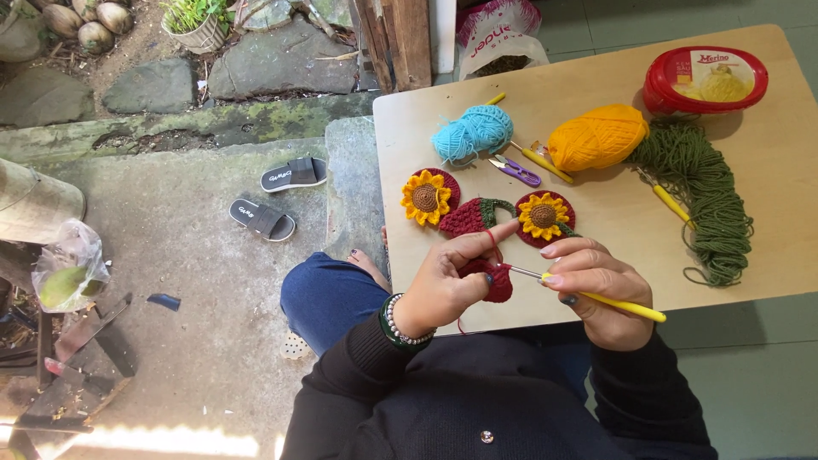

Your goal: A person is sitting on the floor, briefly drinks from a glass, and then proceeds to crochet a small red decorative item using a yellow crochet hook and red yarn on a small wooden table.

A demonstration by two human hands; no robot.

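Observation:
My left hand [447, 277] pinches a small dark red crochet piece [497, 285], with red yarn looped over its raised forefinger. My right hand [596, 285] grips a yellow-handled crochet hook [609, 301] whose metal tip points into the red piece. Both hands hover over the near edge of a light wooden table [767, 187]. Just beyond them lie two finished sunflower rounds [429, 197] [544, 216] and a red and green strawberry-shaped piece [475, 216].
On the table lie a light blue yarn ball [471, 133], an orange yarn ball [596, 136], a loose green yarn heap [703, 192], purple snips [515, 170], spare yellow hooks and a red lidded tub [703, 79]. Two sandals [277, 198] rest on the concrete floor at left.

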